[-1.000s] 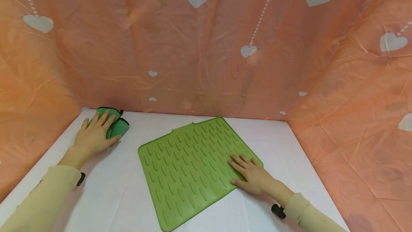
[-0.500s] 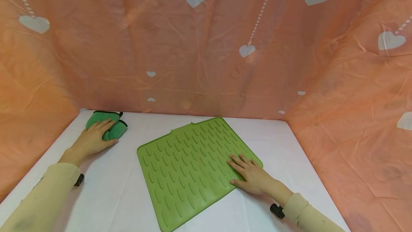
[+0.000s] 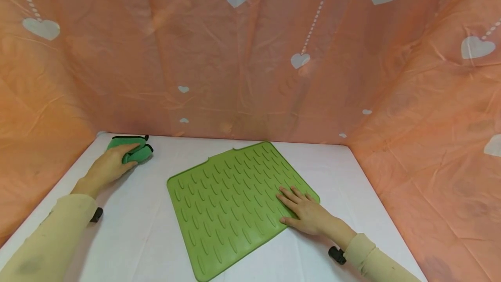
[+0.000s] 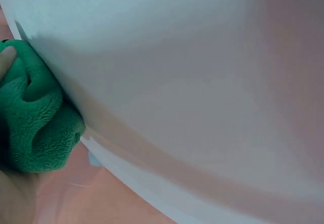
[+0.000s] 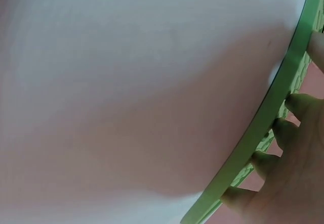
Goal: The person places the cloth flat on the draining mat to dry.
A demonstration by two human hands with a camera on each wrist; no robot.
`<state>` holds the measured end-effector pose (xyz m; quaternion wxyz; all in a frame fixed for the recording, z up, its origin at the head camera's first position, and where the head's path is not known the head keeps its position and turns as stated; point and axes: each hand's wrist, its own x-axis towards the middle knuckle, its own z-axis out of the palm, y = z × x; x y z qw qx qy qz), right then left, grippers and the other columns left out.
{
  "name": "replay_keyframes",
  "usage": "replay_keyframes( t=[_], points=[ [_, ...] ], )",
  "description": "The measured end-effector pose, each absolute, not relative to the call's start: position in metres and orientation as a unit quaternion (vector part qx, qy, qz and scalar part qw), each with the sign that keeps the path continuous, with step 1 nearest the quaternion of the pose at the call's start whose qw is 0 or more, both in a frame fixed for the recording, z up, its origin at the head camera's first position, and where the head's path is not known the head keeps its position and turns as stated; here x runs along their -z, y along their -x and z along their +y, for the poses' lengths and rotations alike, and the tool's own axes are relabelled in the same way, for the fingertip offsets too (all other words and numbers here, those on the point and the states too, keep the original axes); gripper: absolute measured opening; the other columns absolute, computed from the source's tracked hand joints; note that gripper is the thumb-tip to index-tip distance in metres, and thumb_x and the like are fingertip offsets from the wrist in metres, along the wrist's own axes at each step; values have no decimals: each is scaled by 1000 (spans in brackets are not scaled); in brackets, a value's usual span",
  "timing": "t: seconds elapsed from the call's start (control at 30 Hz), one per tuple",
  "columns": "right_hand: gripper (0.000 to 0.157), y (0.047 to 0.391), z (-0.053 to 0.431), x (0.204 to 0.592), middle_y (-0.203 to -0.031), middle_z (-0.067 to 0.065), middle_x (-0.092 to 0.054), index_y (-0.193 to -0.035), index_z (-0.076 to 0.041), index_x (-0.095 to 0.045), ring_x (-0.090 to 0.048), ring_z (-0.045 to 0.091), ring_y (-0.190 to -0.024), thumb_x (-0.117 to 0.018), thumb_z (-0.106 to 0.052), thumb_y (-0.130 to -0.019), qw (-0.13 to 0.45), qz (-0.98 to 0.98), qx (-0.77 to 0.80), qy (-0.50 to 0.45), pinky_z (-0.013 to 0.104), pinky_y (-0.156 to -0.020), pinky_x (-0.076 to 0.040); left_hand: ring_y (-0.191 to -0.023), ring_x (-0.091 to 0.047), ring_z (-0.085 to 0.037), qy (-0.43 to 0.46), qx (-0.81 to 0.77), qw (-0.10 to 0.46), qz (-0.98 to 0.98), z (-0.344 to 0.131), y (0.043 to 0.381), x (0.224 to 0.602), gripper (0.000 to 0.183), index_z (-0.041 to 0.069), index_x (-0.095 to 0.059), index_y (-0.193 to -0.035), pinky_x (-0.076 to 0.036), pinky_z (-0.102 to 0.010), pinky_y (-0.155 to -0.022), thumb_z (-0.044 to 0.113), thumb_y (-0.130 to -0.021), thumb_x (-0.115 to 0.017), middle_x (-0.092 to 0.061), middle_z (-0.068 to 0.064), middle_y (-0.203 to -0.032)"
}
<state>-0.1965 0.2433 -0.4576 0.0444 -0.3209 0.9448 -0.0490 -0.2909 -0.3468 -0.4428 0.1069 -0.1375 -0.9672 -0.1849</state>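
Note:
At the far left corner of the table, my left hand (image 3: pixel 106 167) grips a green cloth (image 3: pixel 138 155) with black edging, its fingers curled over the near part. In the left wrist view the fluffy cloth (image 4: pixel 39 118) is bunched in folds against the hand, a fingertip on top of it. My right hand (image 3: pixel 308 215) lies with spread, straight fingers on the right corner of a green ridged rubber mat (image 3: pixel 231 206). Seen from the right wrist, those fingertips rest just past the rim of the mat (image 5: pixel 268 107).
The mat lies turned at an angle across the middle of the white table (image 3: pixel 133 221). An orange curtain (image 3: pixel 242 82) with white hearts encloses the back and both sides. A black wrist camera (image 3: pixel 337 255) sits under the right wrist, with another on the left.
My left hand has gone from lying spread over the green cloth to curling its fingers and bunching it, drawing back slightly toward the left. The right hand and the mat have stayed put.

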Motion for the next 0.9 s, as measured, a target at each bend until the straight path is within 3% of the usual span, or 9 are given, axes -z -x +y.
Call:
replay_keyframes(
  t=[0.23, 0.4, 0.67, 0.9],
  points=[
    [71, 197, 243, 457, -158, 3, -16, -151, -18, -26, -14, 37, -143, -41, -58, -94, 48, 944, 55, 323, 63, -105, -25, -118, -44, -45, 136, 231, 161, -950, -343, 286, 439, 48, 7, -55, -129, -36, -62, -90, 11, -84, -71, -51, -20, -130],
    [71, 197, 243, 458, -158, 2, -15, -151, -19, -25, -14, 36, -143, -40, -59, -94, 52, 945, 50, 319, 63, -105, -25, -118, -46, -39, 147, 268, 198, -932, -332, 286, 432, 48, 8, -55, -129, -38, -58, -92, 6, -84, -71, -52, -16, -130],
    [71, 197, 244, 457, -158, 1, -15, -151, -19, -25, -14, 36, -143, -40, -60, -94, 57, 945, 57, 318, 64, -105, -24, -117, -50, -42, 178, 281, 266, -904, -305, 288, 414, 48, 8, -61, -123, -41, -57, -91, 0, -78, -75, -56, -16, -126],
    [70, 196, 243, 456, -158, 2, -15, -151, -18, -25, -14, 37, -143, -42, -57, -95, 55, 944, 57, 320, 64, -106, -24, -118, -51, -38, 221, 297, 289, -883, -271, 291, 402, 53, 11, -62, -125, -43, -54, -91, -3, -75, -76, -57, -11, -127]
  ],
)
